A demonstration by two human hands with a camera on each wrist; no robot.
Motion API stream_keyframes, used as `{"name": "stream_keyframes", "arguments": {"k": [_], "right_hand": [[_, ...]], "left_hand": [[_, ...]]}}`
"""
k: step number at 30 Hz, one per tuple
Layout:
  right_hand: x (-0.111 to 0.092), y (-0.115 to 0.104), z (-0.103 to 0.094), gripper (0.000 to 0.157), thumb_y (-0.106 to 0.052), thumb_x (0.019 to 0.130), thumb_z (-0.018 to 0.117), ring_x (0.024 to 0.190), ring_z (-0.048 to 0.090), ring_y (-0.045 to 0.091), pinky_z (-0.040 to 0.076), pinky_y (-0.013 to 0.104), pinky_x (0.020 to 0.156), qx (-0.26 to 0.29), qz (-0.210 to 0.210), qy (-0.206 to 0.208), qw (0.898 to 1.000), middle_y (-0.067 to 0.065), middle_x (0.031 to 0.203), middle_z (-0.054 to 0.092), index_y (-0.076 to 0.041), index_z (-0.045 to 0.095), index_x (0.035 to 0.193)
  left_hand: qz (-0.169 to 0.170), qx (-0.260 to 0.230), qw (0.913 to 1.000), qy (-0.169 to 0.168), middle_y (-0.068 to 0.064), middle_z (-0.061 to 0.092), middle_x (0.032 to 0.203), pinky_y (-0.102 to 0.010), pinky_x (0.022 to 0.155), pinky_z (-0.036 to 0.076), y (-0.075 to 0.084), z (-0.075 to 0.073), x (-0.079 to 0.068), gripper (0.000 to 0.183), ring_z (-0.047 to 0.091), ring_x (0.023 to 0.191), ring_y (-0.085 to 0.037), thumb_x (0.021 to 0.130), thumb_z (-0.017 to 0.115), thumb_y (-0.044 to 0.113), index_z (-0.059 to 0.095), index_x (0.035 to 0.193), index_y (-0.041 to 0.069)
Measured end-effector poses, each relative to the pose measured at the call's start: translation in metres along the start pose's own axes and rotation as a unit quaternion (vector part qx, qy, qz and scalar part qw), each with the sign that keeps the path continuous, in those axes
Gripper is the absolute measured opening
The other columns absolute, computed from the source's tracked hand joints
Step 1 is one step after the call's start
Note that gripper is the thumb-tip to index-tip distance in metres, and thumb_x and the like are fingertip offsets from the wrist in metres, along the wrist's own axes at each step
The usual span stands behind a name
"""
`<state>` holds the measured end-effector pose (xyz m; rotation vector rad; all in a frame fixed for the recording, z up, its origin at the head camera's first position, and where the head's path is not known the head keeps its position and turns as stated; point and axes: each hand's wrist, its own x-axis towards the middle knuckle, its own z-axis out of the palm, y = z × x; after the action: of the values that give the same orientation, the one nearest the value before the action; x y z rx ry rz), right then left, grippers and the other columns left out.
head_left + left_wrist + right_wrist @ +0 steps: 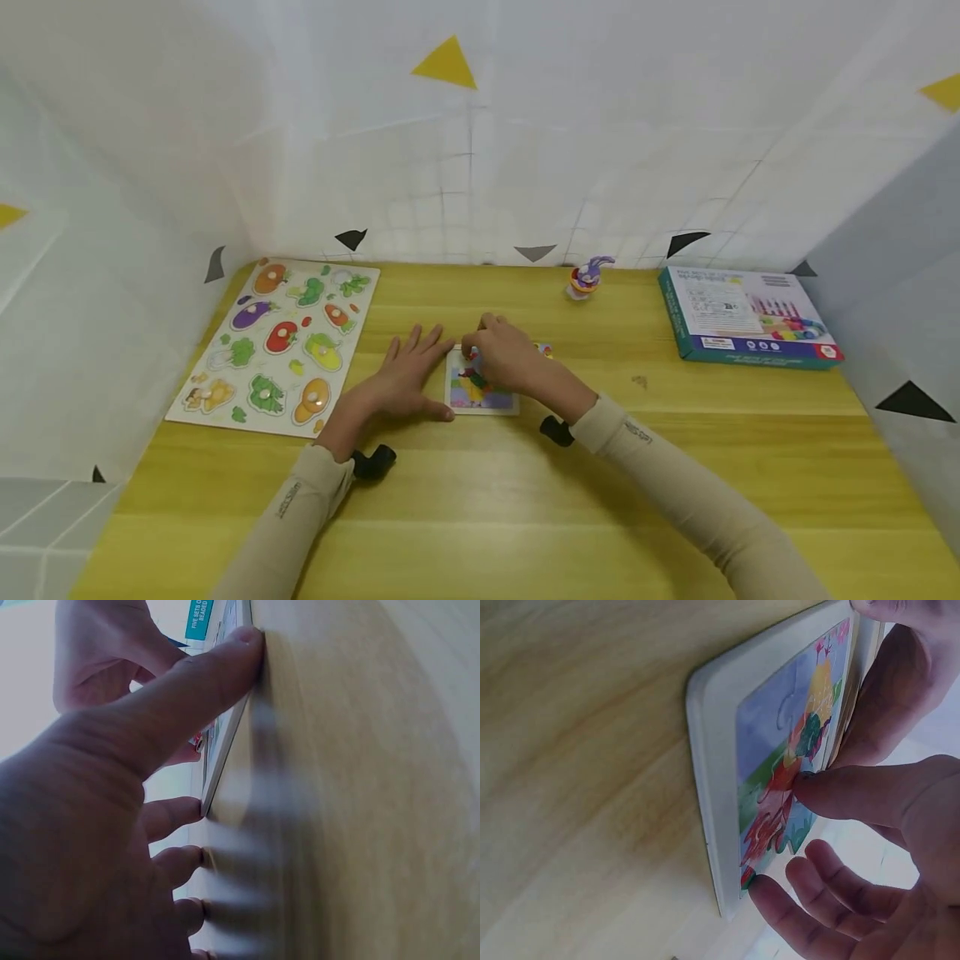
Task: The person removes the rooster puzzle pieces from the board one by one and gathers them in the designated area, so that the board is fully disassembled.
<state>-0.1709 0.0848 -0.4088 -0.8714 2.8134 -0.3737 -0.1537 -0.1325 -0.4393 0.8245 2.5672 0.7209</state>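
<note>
A small jigsaw puzzle (483,410) in a white frame lies flat on the wooden table, its colourful picture partly covered by my right hand (507,354). In the right wrist view, thumb and forefinger of that hand pinch a red and green puzzle piece (769,831) at the picture's upper part. My left hand (405,375) rests spread to the left of the puzzle. Its thumb (217,671) and forefinger touch the frame's edge (217,776) in the left wrist view. Another bright puzzle piece (544,349) shows just behind the right hand.
To the left lies a large vegetable puzzle board (292,367) with knobbed pieces. A purple toy figure in a cup (585,279) stands at the back. A beading kit box (750,321) lies at the back right. White sheeting (480,183) borders the table behind.
</note>
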Motion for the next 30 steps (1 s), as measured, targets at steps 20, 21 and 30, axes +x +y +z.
{"name": "stream_keyframes", "arguments": {"k": [20, 21, 30], "right_hand": [[-0.001, -0.016, -0.003, 0.024, 0.002, 0.089, 0.068, 0.081, 0.055, 0.022, 0.051, 0.033, 0.069, -0.025, -0.020, -0.002, 0.999, 0.007, 0.094, 0.058, -0.012, 0.075, 0.107], [0.000, -0.017, -0.003, 0.023, 0.002, 0.090, 0.068, 0.082, 0.055, 0.023, 0.051, 0.034, 0.069, -0.026, -0.027, -0.003, 0.999, 0.007, 0.095, 0.058, -0.011, 0.074, 0.107], [0.002, -0.011, -0.001, 0.035, -0.008, 0.077, 0.086, 0.089, 0.055, 0.024, 0.052, 0.035, 0.076, -0.066, -0.009, -0.008, 0.998, 0.007, 0.098, 0.056, -0.012, 0.070, 0.107]], "left_hand": [[-0.006, -0.005, 1.0000, 0.000, -0.011, 0.002, 0.167, -0.062, 0.115, -0.008, 0.000, -0.003, -0.010, 0.111, -0.011, 0.151, -0.036, 0.076, 0.084, 0.052, 0.022, 0.161, 0.017], [-0.010, -0.005, 0.9999, 0.002, -0.011, 0.002, 0.167, -0.062, 0.115, -0.007, -0.002, -0.003, -0.011, 0.111, -0.011, 0.151, -0.037, 0.076, 0.084, 0.052, 0.022, 0.161, 0.017], [0.004, -0.006, 0.9999, 0.007, -0.009, 0.002, 0.168, -0.061, 0.116, -0.007, -0.003, -0.001, -0.002, 0.111, -0.011, 0.151, -0.035, 0.077, 0.083, 0.054, 0.020, 0.162, 0.021]]}}
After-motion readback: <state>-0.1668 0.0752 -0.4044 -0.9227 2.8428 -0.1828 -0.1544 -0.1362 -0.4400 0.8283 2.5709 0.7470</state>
